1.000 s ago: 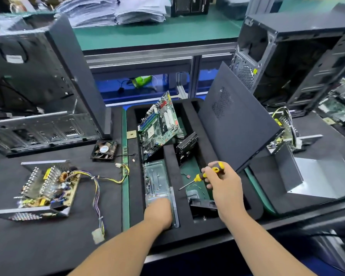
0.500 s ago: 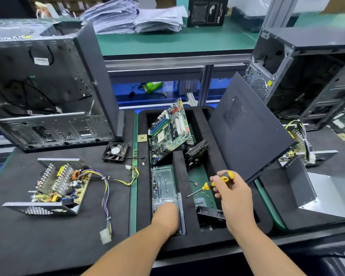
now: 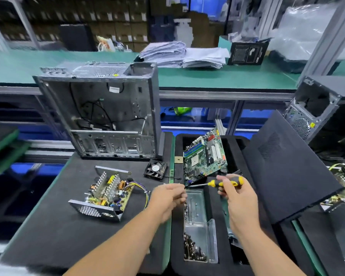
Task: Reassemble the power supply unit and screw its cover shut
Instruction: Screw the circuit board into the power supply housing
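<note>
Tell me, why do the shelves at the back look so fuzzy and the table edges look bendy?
Head view: the camera is moving, so the back shelves smear; the left hand blurs a little too. The wide-angle lens bows straight edges, like the computer case. The screwdriver and power supply board stay fairly sharp.

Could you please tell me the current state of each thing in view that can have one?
Power supply unit: cover off, circuit board exposed, lying on the black mat.
Screwdriver: gripped by the right hand, tip at the left hand's fingertips.
Clear screw box: open, screws inside.
Computer case: side open, upright.
Motherboard: removed, propped tilted in the foam tray.
Fan: loose on the mat.
</note>
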